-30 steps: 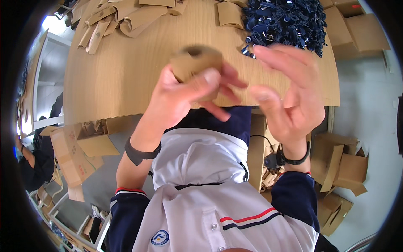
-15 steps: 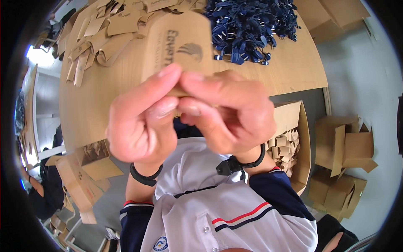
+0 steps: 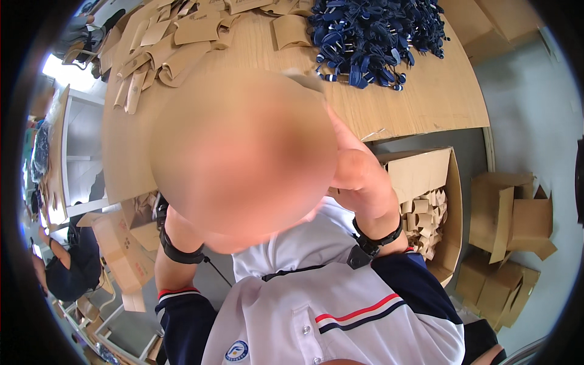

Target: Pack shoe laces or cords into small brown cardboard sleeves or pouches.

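Note:
A large blurred patch covers the middle of the view, over most of my two hands. Of my left hand (image 3: 226, 244) only a smeared lower part shows, above a wrist with a black band. My right hand (image 3: 356, 170) shows its outer side and wrist at the patch's right edge, also with a black band. The fingers of both hands are hidden. A small brownish edge (image 3: 309, 80) peeks out above the patch; I cannot tell whether it belongs to a held pillow box. Beyond the hands, a brown cardboard pillow box (image 3: 291, 32) lies on the wooden table (image 3: 420, 106).
Flat brown pillow boxes (image 3: 198, 29) are heaped at the table's far left. A pile of dark blue corded items (image 3: 374, 39) lies far right. Beside me on the right stands a carton (image 3: 453, 213) of folded pillow boxes; open cartons (image 3: 508, 213) sit beyond. Another person (image 3: 73, 261) is at left.
Both hands held a printed pillow box by its near end, fingertips pinched together. Now a blurred patch hides the fingers, and the forearms stand wider apart. The view has shifted slightly.

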`<state>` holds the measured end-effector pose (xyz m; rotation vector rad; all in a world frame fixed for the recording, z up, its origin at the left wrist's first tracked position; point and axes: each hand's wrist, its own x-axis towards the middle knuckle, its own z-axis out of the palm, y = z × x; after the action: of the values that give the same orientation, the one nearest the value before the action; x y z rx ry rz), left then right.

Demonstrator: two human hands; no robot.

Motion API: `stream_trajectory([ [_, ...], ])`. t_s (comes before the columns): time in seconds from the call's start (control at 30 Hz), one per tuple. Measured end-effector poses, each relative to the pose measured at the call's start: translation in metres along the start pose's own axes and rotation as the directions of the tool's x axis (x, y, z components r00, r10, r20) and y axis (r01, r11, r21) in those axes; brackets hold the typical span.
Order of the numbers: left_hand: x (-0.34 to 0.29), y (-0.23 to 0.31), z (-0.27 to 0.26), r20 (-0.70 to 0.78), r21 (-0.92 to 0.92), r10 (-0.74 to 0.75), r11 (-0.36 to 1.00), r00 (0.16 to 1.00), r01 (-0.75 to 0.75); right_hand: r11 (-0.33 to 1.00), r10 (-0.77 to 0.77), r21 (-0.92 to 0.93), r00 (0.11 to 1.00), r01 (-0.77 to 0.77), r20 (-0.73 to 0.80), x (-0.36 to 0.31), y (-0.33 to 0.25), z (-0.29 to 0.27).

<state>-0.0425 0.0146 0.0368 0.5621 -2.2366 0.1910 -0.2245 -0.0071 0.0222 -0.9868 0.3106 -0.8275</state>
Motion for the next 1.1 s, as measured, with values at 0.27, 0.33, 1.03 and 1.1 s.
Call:
stream_trajectory([
  [0.27, 0.01, -0.03, -0.026, 0.288, -0.22, -0.222, 0.931, 0.931, 0.29, 0.961, 0.221, -0.163, 0.975, -0.224, -0.036, -0.011, -0.015, 0.013],
  [0.33, 0.006, -0.027, -0.019, 0.258, -0.35, -0.312, 0.852, 0.914, 0.39, 0.956, 0.179, -0.219, 0.98, -0.194, -0.086, -0.01, -0.013, 0.015],
  [1.03, -0.008, 0.003, 0.028, -0.215, -0.329, -0.446, 0.871, 0.869, 0.365, 0.94, -0.211, -0.337, 0.864, 0.051, -0.457, -0.019, 0.032, -0.043],
  [1.1, -0.008, 0.0, 0.043, -0.19, 0.065, -0.155, 0.983, 0.969, 0.17, 0.951, -0.161, -0.31, 0.879, 0.016, -0.448, -0.014, 0.025, -0.043],
])
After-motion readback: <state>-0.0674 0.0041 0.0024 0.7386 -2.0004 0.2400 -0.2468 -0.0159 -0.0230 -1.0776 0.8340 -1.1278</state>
